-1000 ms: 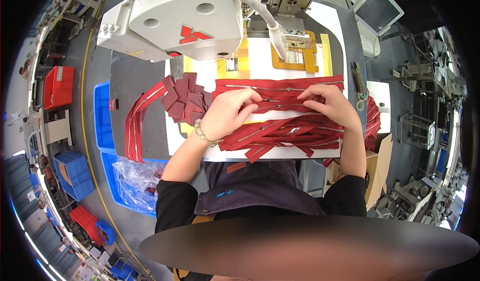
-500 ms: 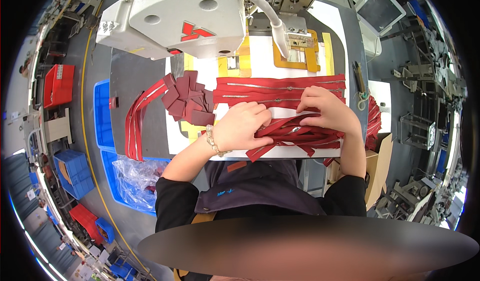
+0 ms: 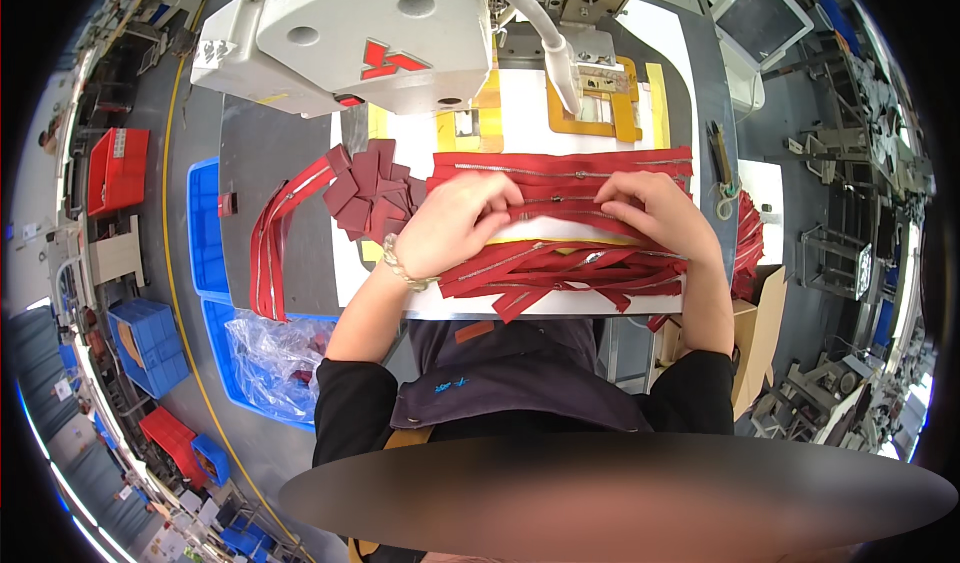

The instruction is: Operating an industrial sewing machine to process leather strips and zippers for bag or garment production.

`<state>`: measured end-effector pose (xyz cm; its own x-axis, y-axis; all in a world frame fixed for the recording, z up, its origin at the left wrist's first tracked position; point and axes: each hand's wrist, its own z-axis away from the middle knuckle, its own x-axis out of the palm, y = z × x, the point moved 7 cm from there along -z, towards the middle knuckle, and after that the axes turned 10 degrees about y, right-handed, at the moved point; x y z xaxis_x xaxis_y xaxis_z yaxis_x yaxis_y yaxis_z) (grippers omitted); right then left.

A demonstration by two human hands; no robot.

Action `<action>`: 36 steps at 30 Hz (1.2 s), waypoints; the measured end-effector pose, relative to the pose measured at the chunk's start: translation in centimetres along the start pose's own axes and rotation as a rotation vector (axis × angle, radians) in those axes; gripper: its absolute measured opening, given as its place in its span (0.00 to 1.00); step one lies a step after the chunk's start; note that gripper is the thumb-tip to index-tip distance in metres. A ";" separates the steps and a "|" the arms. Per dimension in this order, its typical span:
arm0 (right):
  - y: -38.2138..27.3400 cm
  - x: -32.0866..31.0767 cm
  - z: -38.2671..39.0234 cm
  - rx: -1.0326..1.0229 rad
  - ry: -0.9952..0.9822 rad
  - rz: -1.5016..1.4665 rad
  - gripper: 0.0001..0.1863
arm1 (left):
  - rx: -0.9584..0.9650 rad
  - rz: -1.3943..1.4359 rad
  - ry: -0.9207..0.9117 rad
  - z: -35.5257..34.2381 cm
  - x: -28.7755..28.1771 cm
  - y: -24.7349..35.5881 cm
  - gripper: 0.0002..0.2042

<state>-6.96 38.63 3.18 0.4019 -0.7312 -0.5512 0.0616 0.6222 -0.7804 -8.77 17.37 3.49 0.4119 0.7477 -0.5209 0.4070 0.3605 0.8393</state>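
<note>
My left hand (image 3: pixel 455 223) and my right hand (image 3: pixel 655 208) both pinch one red zipper strip (image 3: pixel 560 203) that lies across the white work surface (image 3: pixel 400 273). More red zipper strips (image 3: pixel 560 163) lie side by side just beyond it, and a loose heap of red strips (image 3: pixel 560 273) sits nearer to me under my wrists. A pile of small dark red fabric patches (image 3: pixel 370 188) rests left of my left hand. A bundle of long red zipper strips (image 3: pixel 275 233) hangs over the grey table at the left.
A white sewing machine (image 3: pixel 350 33) stands at the back, with a yellow clamp frame (image 3: pixel 600 113) beside its needle. Blue bins (image 3: pixel 205 233) and a clear plastic bag (image 3: pixel 270 348) lie at the left. Scissors (image 3: pixel 720 158) rest at the right edge; a cardboard box (image 3: pixel 755 333) stands below them.
Both hands moved away from me, off the loose heap, and now hold a single strip laid flat with the others.
</note>
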 end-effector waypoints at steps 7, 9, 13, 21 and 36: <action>-1.8 -0.9 0.5 -0.388 0.184 0.045 0.09 | 0.260 -0.147 -0.047 0.6 1.5 3.0 0.12; -2.1 0.9 0.8 -0.466 -0.024 0.128 0.11 | 0.244 -0.172 -0.141 1.2 2.9 2.4 0.09; -1.9 1.9 0.7 -0.397 -0.076 0.184 0.11 | 0.136 -0.094 -0.124 0.8 2.5 1.1 0.06; -1.1 1.5 0.4 -0.427 0.032 0.209 0.09 | 0.167 -0.354 0.192 -0.4 0.6 1.0 0.09; -1.7 0.6 1.9 -0.437 -0.191 0.068 0.11 | 0.282 -0.270 0.029 0.3 1.9 1.2 0.11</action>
<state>-5.07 37.70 4.74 0.5548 -0.6028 -0.5735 -0.3438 0.4616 -0.8178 -7.32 19.06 3.43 0.2376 0.6638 -0.7092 0.7074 0.3821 0.5946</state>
